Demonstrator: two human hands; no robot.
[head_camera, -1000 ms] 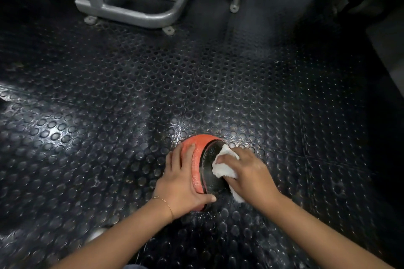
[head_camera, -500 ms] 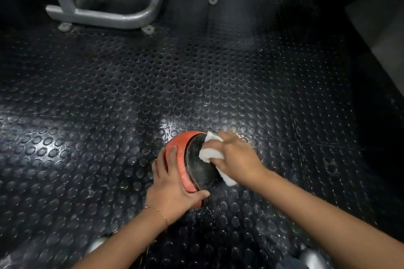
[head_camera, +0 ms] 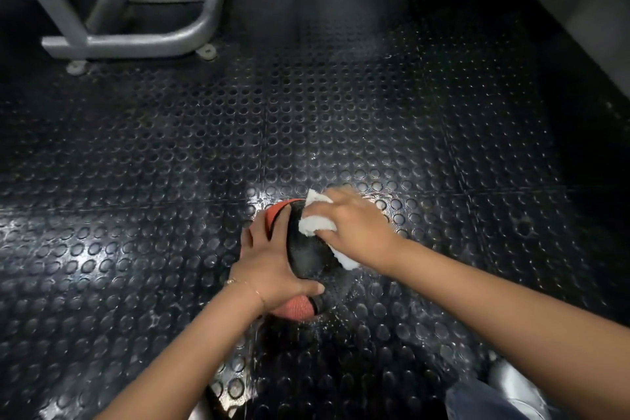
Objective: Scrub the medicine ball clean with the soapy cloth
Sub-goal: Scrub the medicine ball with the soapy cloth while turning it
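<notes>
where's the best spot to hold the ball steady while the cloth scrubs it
Probably the ball by its orange left side, coming from the left and above. It is round with no handle, so a spread palm with fingers wrapped over the curve suits, as the left hand shows, opposite the cloth.

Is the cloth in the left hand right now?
No, the right hand holds the cloth against the ball, while the left hand only grips the ball.
</notes>
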